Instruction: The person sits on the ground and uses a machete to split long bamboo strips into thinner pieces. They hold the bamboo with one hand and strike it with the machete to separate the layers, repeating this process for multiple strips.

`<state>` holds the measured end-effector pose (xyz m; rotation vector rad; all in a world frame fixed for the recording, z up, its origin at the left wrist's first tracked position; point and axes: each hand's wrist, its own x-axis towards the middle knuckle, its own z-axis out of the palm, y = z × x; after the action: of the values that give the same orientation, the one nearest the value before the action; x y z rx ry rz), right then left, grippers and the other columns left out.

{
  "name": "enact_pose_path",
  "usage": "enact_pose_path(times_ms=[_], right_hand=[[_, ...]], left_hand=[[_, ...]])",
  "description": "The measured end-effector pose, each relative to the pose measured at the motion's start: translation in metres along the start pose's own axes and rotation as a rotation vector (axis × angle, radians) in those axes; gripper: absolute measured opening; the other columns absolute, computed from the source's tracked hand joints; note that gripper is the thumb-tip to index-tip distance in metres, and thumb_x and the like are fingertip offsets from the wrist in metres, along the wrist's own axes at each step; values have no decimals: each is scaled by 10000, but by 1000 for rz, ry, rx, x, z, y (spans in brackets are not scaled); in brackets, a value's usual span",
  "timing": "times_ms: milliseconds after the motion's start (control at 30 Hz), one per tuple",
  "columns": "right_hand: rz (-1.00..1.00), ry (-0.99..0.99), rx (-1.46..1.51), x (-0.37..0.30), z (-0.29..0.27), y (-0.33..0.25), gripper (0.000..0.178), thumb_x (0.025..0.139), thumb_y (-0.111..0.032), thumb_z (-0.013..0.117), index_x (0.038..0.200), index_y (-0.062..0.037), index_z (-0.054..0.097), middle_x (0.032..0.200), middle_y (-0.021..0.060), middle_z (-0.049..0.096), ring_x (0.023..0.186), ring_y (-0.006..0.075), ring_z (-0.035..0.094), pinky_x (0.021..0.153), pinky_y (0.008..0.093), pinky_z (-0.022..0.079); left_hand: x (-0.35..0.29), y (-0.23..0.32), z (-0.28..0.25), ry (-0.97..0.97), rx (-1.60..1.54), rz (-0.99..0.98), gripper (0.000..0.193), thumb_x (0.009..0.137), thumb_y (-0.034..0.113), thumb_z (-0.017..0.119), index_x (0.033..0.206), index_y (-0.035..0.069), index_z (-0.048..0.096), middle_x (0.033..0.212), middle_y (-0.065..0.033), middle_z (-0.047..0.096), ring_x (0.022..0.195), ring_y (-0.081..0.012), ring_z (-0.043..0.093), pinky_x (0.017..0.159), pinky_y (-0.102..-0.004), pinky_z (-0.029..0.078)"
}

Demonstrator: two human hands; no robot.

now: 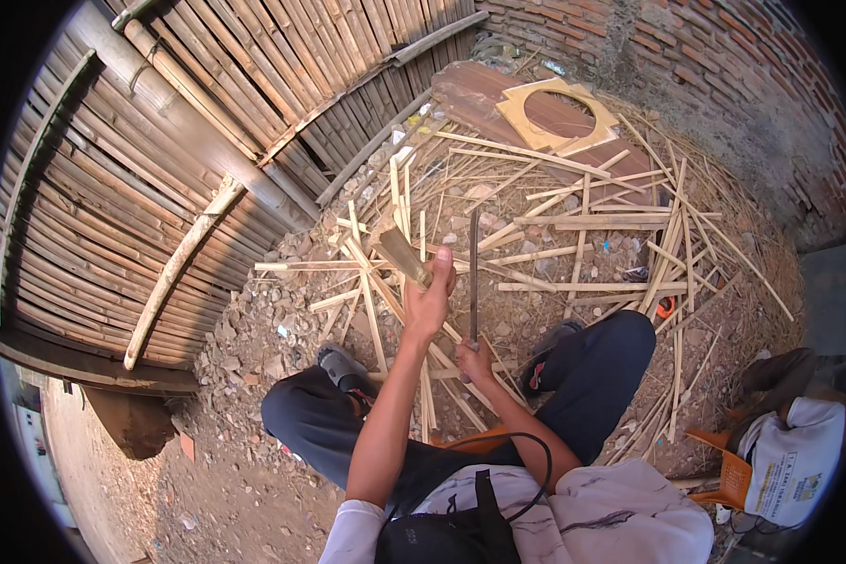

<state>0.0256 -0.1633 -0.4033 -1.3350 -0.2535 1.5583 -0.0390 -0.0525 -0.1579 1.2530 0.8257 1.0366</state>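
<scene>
Closed around a short, thick piece of split bamboo (403,256), my left hand (428,303) is stretched out in front of me, thumb up. The bamboo's wider end tilts away to the upper left. Lower and a little to the right, my right hand (474,361) grips a long, narrow, dark-bladed knife (474,282). Its blade points straight away from me, beside the bamboo and apart from it. The knife's handle is mostly hidden in my fist. Pale split bamboo strips (545,256) lie scattered over the ground beyond both hands.
A bamboo-pole wall (113,235) stands at the left, a brick wall (724,66) at the back right. A brown board (470,99) bears a yellowish panel (512,108) with a round hole. At the right a person in a white shirt (797,461) is beside an orange chair (735,475).
</scene>
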Motion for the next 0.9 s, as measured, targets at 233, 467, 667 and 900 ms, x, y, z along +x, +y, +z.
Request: enact_pose_path(times_ms=[233,467,667,900], right_hand=[[265,113,27,23,-50,75,184,792,-96,614,671,-124,477,550,-20,410,408,108,367,401,312,335],[-164,43,72,2,3,-3,216,803,-59,609,642,-109,474,536,-25,428,403,90,385,382,285,304],[236,47,-60,15,-44,89,156,803,-74,600,698,-97,487,559,-11,430,432,115,399,411,314,340],[130,209,-103,11,-36,66,131,774,-107,643,675,-77,563,521,2,452,411,127,426,390,325,327]], left_hand=[[6,8,-14,5,-32,78,571,1079,478,460,626,143,365,575,65,296,527,-69,248,496,-283,194],[12,6,-27,141,-61,101,565,1088,445,457,626,138,351,583,57,290,525,-72,254,496,-279,195],[19,2,-4,272,161,200,548,1093,390,468,640,87,411,559,51,326,524,-80,280,491,-323,212],[13,15,42,151,497,361,350,1035,334,568,942,3,499,592,-180,510,511,-335,529,531,-436,412]])
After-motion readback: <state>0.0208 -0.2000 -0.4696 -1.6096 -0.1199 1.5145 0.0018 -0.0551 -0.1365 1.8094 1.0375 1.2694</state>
